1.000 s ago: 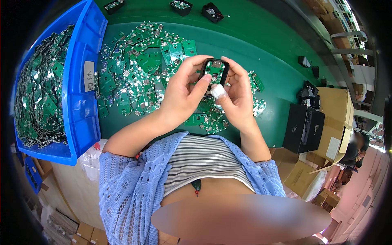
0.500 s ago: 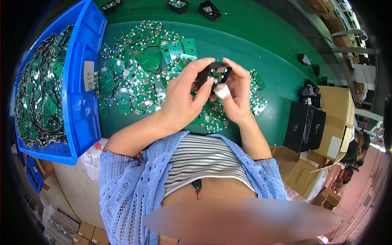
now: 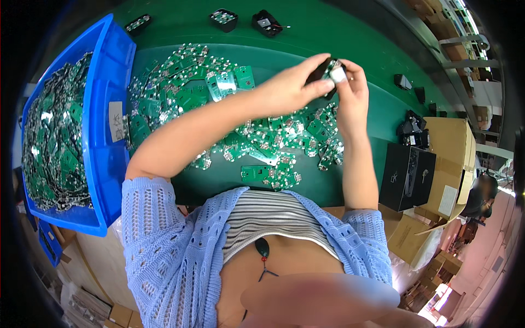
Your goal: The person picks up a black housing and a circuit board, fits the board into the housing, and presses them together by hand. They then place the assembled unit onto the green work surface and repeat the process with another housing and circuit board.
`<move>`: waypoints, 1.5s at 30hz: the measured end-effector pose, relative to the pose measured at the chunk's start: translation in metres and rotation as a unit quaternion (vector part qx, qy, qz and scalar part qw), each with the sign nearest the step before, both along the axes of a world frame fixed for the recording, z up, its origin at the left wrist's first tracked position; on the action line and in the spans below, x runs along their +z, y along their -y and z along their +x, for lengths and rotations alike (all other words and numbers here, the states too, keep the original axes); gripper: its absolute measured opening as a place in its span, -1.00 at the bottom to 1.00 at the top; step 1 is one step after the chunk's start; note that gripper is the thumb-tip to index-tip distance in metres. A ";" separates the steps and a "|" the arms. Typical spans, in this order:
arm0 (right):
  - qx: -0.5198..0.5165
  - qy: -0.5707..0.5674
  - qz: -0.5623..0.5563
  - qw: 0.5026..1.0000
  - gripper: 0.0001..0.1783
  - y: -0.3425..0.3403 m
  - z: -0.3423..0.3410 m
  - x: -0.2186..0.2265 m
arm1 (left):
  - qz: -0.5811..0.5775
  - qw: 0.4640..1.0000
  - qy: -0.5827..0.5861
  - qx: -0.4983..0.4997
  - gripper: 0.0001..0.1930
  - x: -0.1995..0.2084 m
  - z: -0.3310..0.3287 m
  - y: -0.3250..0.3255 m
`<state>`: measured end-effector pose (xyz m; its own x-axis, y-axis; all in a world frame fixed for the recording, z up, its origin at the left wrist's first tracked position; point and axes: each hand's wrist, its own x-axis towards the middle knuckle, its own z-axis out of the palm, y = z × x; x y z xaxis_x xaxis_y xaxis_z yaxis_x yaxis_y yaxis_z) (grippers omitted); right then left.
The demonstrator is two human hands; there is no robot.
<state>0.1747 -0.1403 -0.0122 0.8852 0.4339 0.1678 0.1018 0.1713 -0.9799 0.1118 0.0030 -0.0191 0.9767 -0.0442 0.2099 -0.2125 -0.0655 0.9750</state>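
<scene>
Both hands are up over the far right part of the green work table, closed around a small black plastic housing (image 3: 331,64). A green circuit board with metal parts shows in its opening. My left hand (image 3: 298,86) grips it from the left, thumb laid across the front. My right hand (image 3: 355,95) holds it from the right, and a white wrap (image 3: 338,74) covers that thumb's tip. Fingers hide much of the housing. Beneath and left of my arms spreads a loose pile of green circuit boards (image 3: 191,95).
On the left stands a blue bin (image 3: 106,164) packed with circuit boards. Black housings (image 3: 223,19) sit along the green strip at the back, others (image 3: 403,82) at the right. A black box (image 3: 407,177) and an open cardboard carton (image 3: 451,164) stand at the right edge.
Both hands have moved away from me and to the right with the housing, off the board pile. The housing has turned, and its opening shows less.
</scene>
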 end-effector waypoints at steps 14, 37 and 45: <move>-0.204 0.272 -0.451 0.825 -0.79 0.019 0.163 -0.041 | 0.523 0.836 0.001 0.168 -0.83 -0.040 0.102 -0.123; -0.040 0.270 -0.539 0.797 -0.65 0.104 -0.010 -0.031 | -0.064 0.976 -0.205 0.037 -0.85 -0.014 -0.011 0.005; -0.083 0.310 -0.490 0.811 -0.72 0.106 -0.018 -0.034 | -0.123 0.967 -0.224 -0.028 -0.84 -0.005 -0.025 0.026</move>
